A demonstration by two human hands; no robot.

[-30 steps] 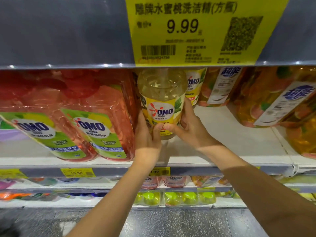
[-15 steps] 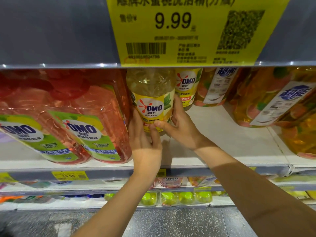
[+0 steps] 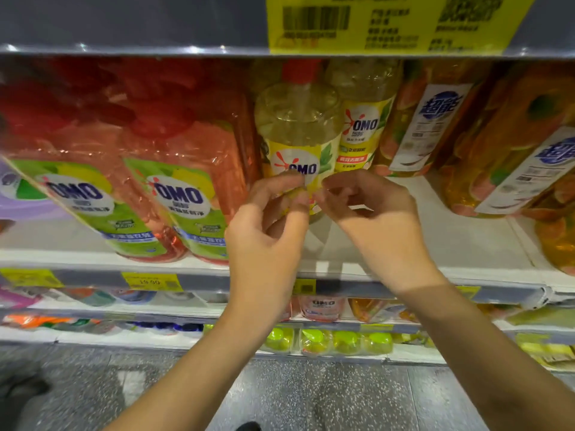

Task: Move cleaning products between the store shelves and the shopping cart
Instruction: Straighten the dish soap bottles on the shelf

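Let go since a moment ago: yellow bottle [image 3: 295, 129] upright on the shelf [image 3: 451, 241], marked "OMO". Left hand [image 3: 267, 237] and right hand [image 3: 376, 219] just at its near side, fingers loosely curled, empty (touch unclear).

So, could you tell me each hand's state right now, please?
Left hand: curled before yellow OMO bottle, grip cannot be told.
Right hand: same, cannot be told.

"omo" on yellow bottle [image 3: 295, 141] label
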